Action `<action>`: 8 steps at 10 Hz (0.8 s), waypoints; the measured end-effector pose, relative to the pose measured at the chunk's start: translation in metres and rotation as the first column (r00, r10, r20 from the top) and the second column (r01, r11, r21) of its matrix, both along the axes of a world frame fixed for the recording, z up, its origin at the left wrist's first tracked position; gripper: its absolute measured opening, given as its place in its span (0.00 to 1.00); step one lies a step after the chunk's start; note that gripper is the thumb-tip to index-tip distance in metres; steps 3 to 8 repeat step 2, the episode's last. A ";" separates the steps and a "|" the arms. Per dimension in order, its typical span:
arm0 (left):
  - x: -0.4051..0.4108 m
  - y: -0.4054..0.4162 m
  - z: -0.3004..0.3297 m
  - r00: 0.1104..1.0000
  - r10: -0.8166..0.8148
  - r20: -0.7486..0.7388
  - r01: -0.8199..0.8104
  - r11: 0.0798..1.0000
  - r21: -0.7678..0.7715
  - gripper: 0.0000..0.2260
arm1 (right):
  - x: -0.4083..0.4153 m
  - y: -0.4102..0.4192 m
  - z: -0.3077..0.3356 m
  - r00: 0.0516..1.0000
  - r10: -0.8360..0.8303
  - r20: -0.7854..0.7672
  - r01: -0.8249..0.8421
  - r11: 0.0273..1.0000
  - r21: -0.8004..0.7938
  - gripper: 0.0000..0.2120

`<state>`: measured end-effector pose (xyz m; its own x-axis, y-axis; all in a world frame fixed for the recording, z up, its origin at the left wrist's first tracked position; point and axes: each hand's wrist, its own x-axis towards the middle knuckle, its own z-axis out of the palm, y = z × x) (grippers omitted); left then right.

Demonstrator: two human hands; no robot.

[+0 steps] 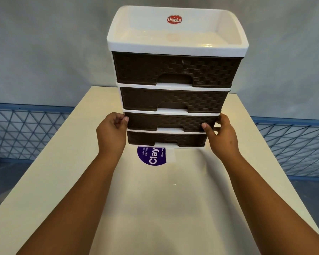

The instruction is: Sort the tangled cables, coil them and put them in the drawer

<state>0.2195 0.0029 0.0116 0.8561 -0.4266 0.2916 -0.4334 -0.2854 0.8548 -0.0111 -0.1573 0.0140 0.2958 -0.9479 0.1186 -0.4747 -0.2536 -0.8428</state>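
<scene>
White drawer unit (177, 43) (four brown woven-look drawers), left hand (111, 132) and right hand (222, 138) gripping its sides.

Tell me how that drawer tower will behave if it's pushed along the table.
The drawer tower is tall on a narrow base, so a high push would probably tip it. It looks like thin, light plastic and should slide easily. Both hands, left and right, grip it low, which seems safer.

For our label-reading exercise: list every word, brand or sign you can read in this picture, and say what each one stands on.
"Uniplus": red oval logo on the back wall of the drawer unit's white top tray.
"Clay": large white word on the purple round sticker on the table, partly hidden under the unit.
Small print on that sticker: only fragments such as "Let's kee" and "Clean as" show; the rest is cut off.
</scene>
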 end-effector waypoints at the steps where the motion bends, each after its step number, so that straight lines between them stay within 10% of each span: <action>1: -0.002 -0.001 0.003 1.000 -0.007 -0.013 0.007 1.000 -0.006 0.07 | -0.001 0.001 0.006 0.999 0.007 -0.034 -0.006 0.999 0.037 0.26; 8: -0.005 0.004 0.019 0.997 0.050 0.054 -0.050 0.999 0.002 0.08 | -0.002 0.005 0.017 0.998 -0.022 -0.062 0.028 0.996 0.084 0.29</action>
